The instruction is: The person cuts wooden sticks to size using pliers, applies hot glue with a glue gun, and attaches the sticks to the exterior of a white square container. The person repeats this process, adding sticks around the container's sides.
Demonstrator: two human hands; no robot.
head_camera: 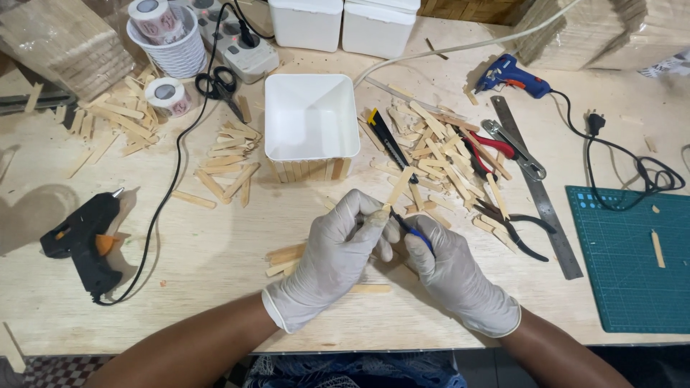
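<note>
hands, both in white gloves, meet at the table's front centre. left hand (336,251) closed on a wooden stick (397,188), which points up and away, tilted right. right hand (447,269) closed on a blue-handled tool (411,231), its tip against the stick's lower end; blade too small to tell. white box (310,123) just beyond the hands, sticks lining its front. stick pile (438,154) to the right, with a yellow-black knife (387,136), red-handled tool (491,147), steel ruler (535,183) and black pliers (519,228). blue glue gun (512,75) at far right rear. green mat (629,255) at right edge. black glue gun (80,241) at left. scissors (219,88) and tape rolls (167,93) at left rear. loose sticks (286,257) under the left hand.
</note>
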